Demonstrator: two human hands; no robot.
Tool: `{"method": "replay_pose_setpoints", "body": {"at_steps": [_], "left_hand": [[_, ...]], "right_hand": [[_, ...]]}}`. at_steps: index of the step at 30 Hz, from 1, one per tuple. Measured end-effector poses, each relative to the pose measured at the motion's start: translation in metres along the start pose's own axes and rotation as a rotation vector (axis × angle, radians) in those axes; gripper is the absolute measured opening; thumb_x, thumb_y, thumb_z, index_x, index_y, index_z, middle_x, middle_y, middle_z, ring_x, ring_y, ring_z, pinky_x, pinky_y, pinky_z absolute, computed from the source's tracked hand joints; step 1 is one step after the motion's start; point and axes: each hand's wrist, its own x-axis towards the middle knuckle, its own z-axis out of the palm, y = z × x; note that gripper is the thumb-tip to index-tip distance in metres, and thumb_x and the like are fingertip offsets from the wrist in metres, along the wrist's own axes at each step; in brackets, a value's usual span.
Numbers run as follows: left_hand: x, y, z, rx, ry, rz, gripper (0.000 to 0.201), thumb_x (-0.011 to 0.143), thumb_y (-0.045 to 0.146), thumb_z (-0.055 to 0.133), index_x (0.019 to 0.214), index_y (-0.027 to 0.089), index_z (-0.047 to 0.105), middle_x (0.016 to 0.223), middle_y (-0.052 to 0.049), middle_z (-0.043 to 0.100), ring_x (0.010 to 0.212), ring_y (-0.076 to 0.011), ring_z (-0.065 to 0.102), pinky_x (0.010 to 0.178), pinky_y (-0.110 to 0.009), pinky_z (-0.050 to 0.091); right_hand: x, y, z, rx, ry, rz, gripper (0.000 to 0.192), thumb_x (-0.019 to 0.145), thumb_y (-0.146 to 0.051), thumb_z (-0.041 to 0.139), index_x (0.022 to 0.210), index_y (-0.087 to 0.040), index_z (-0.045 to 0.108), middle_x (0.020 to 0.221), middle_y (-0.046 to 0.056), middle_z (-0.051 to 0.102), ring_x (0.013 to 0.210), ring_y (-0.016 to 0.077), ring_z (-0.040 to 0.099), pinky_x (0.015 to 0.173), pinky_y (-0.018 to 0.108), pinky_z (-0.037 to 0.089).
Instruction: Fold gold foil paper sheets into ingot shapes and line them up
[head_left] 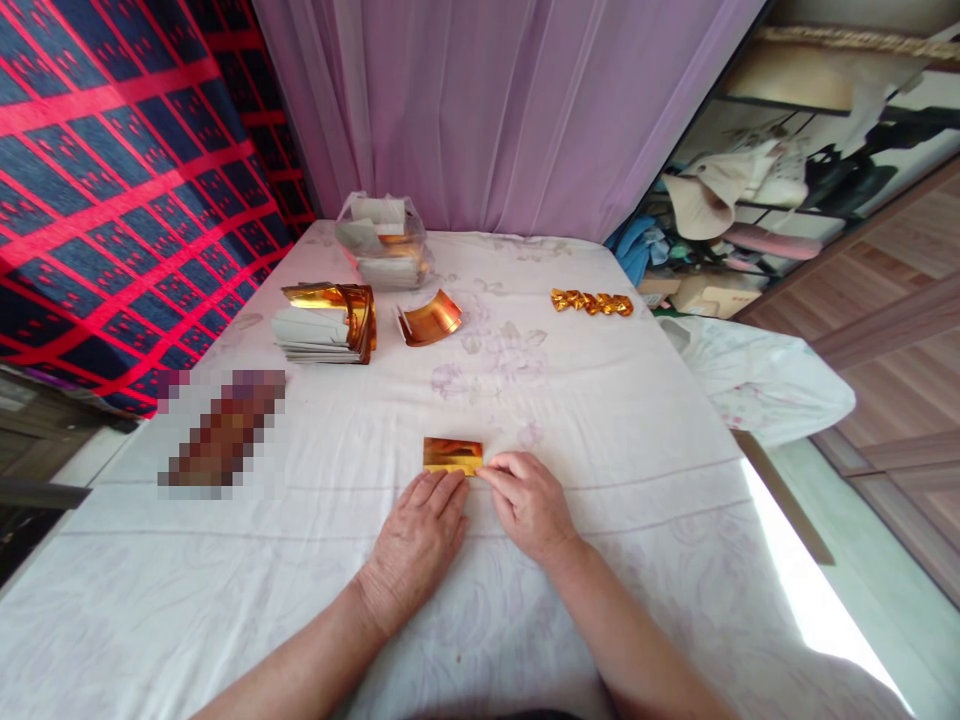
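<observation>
A small rectangle of shiny gold foil paper [453, 453] lies on the table in front of me, with a lighter strip along its near edge. Flat on that near edge rest the extended fingers of my left hand [421, 525]. My right hand [531, 500] has its fingers curled, with thumb and forefinger pinched at the paper's near right corner. Farther off sits a curved gold foil sheet [431, 320]. Beside it, to the left, is a stack of gold and white sheets [326, 325]. A row of folded gold pieces [592, 302] lies at the far right.
A clear plastic bag [381, 240] of sheets stands at the table's back. Pale floral cloth covers the table [360, 420]. A blurred-out patch [225, 435] lies at the left. Purple curtain [480, 110] hangs behind; cluttered shelves [750, 190] and a white bag [780, 385] are right.
</observation>
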Motion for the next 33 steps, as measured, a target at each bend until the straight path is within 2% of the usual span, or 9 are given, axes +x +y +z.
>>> {"method": "replay_pose_setpoints", "body": {"at_steps": [6, 12, 23, 30, 33], "left_hand": [[-0.0006, 0.0002, 0.0012, -0.032, -0.003, -0.028, 0.036, 0.097, 0.022, 0.042, 0.129, 0.014, 0.056, 0.126, -0.013, 0.063, 0.119, -0.0276, 0.056, 0.103, -0.048, 0.044], [0.0012, 0.0011, -0.0012, -0.009, 0.004, -0.016, 0.034, 0.095, 0.021, 0.045, 0.125, 0.010, 0.058, 0.123, -0.015, 0.064, 0.115, -0.0286, 0.058, 0.103, -0.047, 0.045], [0.0013, 0.0010, -0.0016, -0.027, -0.004, -0.035, 0.034, 0.096, 0.021, 0.043, 0.127, 0.014, 0.056, 0.124, -0.014, 0.064, 0.116, -0.0273, 0.058, 0.101, -0.046, 0.045], [0.0022, 0.0018, -0.0015, -0.002, -0.005, -0.026, 0.034, 0.096, 0.022, 0.043, 0.126, 0.012, 0.056, 0.123, -0.014, 0.064, 0.114, -0.0276, 0.058, 0.101, -0.046, 0.044], [0.0030, 0.0022, -0.0029, 0.012, -0.011, -0.021, 0.034, 0.096, 0.021, 0.043, 0.125, 0.011, 0.057, 0.122, -0.014, 0.065, 0.113, -0.0279, 0.059, 0.100, -0.045, 0.045]], "right_hand": [[0.0000, 0.0002, 0.0002, -0.020, -0.006, 0.002, 0.035, 0.084, -0.007, 0.049, 0.103, -0.023, 0.073, 0.093, 0.005, 0.066, 0.087, 0.0192, 0.059, 0.080, 0.033, 0.049], [-0.0001, 0.0006, 0.0011, -0.029, -0.007, 0.001, 0.033, 0.085, -0.007, 0.050, 0.104, -0.021, 0.073, 0.094, 0.006, 0.067, 0.087, 0.0197, 0.058, 0.080, 0.033, 0.049], [0.0004, -0.0013, 0.0006, -0.060, -0.028, 0.012, 0.033, 0.085, -0.008, 0.051, 0.105, -0.023, 0.072, 0.094, 0.006, 0.067, 0.089, 0.0204, 0.058, 0.081, 0.034, 0.049], [-0.0007, -0.0019, 0.0006, -0.021, 0.060, 0.003, 0.034, 0.087, -0.007, 0.045, 0.104, -0.021, 0.071, 0.093, 0.006, 0.067, 0.087, 0.0185, 0.060, 0.080, 0.031, 0.049], [-0.0008, -0.0069, -0.0008, -0.037, 0.022, -0.023, 0.033, 0.086, -0.008, 0.047, 0.102, -0.022, 0.072, 0.090, 0.005, 0.066, 0.084, 0.0184, 0.059, 0.078, 0.031, 0.049]]}}
